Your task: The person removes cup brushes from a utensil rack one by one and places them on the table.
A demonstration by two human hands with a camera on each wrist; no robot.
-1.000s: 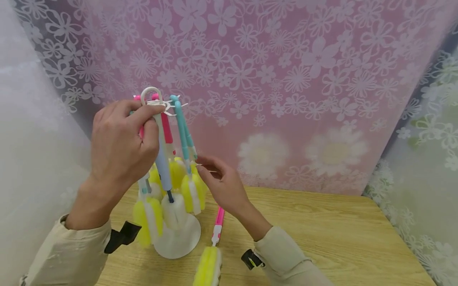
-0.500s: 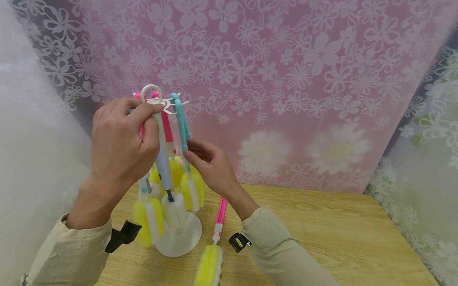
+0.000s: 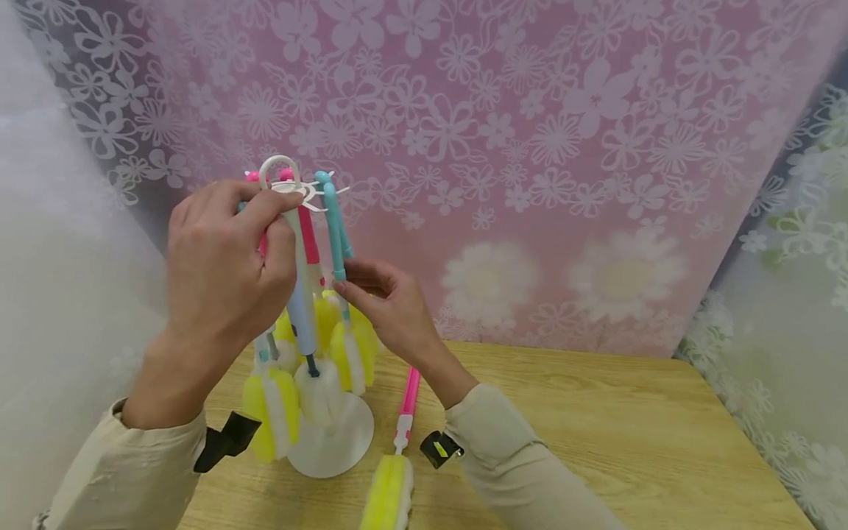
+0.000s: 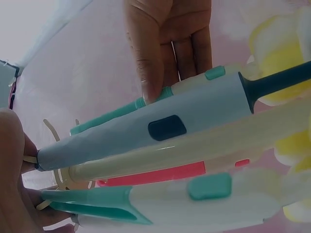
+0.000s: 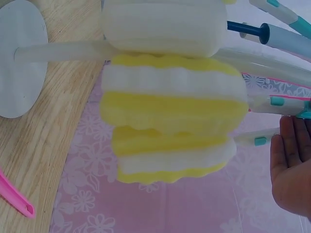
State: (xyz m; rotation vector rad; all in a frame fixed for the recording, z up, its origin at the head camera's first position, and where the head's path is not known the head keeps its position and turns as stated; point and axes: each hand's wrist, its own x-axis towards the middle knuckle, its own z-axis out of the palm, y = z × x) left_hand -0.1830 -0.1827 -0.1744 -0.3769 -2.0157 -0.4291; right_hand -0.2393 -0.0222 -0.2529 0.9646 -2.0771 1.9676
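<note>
Two teal brushes (image 3: 334,235) hang steeply, sponges (image 5: 170,111) down, at the stand's (image 3: 331,449) right, short of the table's (image 3: 563,419) back edge. My left hand (image 3: 221,258) pinches the stand's top; my right hand (image 3: 394,302) pinches one brush.

ok so the stand (image 3: 331,458) is on the left part of the tabletop (image 3: 583,419); hanging brushes (image 3: 270,414) go around its pole, handles up top, heads at the bottom; left hand (image 3: 228,258) is up at the top of it, on the left side; right hand (image 3: 400,309) is over on the right, beside the handles there; loose brush (image 3: 386,493) lies just right of the base, head toward the person; curtain (image 3: 530,147) is behind everything
</note>
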